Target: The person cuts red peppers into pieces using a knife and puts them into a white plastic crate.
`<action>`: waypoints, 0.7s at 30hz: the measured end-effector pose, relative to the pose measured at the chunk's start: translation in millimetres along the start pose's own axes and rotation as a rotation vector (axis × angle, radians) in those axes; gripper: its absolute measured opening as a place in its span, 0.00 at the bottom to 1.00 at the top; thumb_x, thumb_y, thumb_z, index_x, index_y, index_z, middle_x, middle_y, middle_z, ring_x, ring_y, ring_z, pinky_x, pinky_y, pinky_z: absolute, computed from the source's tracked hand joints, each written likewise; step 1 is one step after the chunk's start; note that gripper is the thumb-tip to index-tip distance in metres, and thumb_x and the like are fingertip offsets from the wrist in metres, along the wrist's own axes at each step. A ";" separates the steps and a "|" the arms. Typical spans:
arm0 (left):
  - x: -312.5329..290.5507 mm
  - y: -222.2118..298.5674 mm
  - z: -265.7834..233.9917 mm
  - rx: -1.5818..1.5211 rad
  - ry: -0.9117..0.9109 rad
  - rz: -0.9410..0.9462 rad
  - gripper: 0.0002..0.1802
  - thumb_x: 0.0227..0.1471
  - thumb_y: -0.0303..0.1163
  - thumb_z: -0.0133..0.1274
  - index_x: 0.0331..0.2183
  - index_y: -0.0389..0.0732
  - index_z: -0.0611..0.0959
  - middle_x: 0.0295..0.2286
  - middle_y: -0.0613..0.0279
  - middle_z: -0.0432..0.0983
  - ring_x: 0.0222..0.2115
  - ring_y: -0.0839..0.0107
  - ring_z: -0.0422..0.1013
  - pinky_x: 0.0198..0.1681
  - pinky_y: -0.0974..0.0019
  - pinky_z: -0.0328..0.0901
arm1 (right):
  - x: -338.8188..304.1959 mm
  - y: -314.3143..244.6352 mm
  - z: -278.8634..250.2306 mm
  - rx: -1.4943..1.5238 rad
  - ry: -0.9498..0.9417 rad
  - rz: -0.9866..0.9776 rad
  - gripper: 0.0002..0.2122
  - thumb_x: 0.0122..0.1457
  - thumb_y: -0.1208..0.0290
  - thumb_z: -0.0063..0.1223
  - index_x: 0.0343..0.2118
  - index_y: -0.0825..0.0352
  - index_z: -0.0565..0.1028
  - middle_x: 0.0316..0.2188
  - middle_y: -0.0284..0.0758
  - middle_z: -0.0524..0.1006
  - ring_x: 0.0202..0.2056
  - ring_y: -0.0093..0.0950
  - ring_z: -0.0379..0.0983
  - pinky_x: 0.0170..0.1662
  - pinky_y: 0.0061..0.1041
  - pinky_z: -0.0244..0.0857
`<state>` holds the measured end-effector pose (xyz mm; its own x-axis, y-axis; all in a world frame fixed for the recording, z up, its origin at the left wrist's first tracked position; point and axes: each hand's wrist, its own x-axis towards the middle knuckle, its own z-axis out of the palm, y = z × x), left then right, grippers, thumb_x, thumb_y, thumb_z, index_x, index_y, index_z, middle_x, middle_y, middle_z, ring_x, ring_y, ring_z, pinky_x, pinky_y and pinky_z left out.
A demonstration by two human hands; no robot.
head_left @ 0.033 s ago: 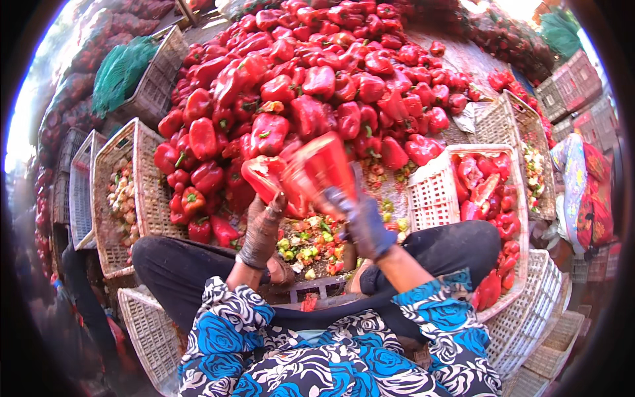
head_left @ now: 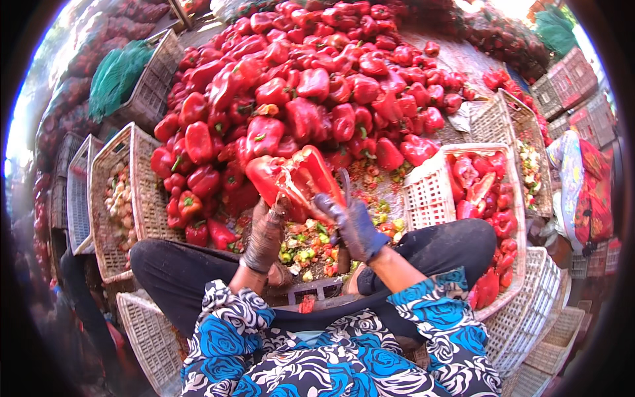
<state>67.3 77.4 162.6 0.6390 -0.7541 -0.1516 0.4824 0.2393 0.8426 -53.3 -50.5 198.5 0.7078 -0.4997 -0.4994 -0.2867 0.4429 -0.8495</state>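
Red and split wide open, a big pepper (head_left: 291, 177) sits above the person's lap, in front of a heap of whole peppers (head_left: 311, 86). The left hand (head_left: 266, 231) grips its lower left side with fingers curled around the flesh. The gloved right hand (head_left: 350, 221) is closed on a knife (head_left: 345, 184) against the pepper's right half. Seeds and green scraps (head_left: 311, 248) lie below, and a white crate (head_left: 430, 192) of cut peppers stands to the right.

The ground (head_left: 456, 63) carries a big heap of red peppers (head_left: 311, 86), with scraps of seeds and stems (head_left: 311, 248) near the person's legs and white slatted crates (head_left: 430, 192) standing around the heap.
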 end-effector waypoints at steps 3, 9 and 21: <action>3.6 -30.9 8.3 0.667 -0.078 0.488 0.21 0.61 0.43 0.45 0.51 0.41 0.70 0.39 0.67 0.72 0.36 0.78 0.67 0.35 0.73 0.63 | 1.3 3.7 -9.7 0.116 -0.072 0.132 0.21 0.59 0.51 0.53 0.43 0.66 0.74 0.26 0.25 0.70 0.18 0.13 0.61 0.18 0.14 0.59; 0.8 -50.1 6.8 -0.032 -0.048 -0.039 0.18 0.64 0.42 0.40 0.46 0.40 0.73 0.41 0.63 0.72 0.46 0.70 0.68 0.52 0.64 0.62 | 2.0 15.4 -19.2 0.184 -0.082 -0.098 0.22 0.62 0.58 0.49 0.56 0.62 0.66 0.27 0.24 0.72 0.17 0.11 0.61 0.18 0.14 0.56; 31.5 -44.3 48.8 -0.122 -0.249 -0.015 0.28 0.61 0.47 0.44 0.57 0.42 0.67 0.48 0.58 0.71 0.44 0.65 0.71 0.46 0.60 0.68 | -22.9 -27.6 -57.8 0.236 0.315 -0.449 0.20 0.56 0.76 0.55 0.53 0.70 0.69 0.39 0.37 0.77 0.37 0.23 0.73 0.41 0.22 0.70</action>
<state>36.8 13.2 145.8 0.4715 -0.8816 -0.0197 0.5692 0.2872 0.7704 -98.9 -94.3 223.6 0.4907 -0.8570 -0.1573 0.1728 0.2726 -0.9465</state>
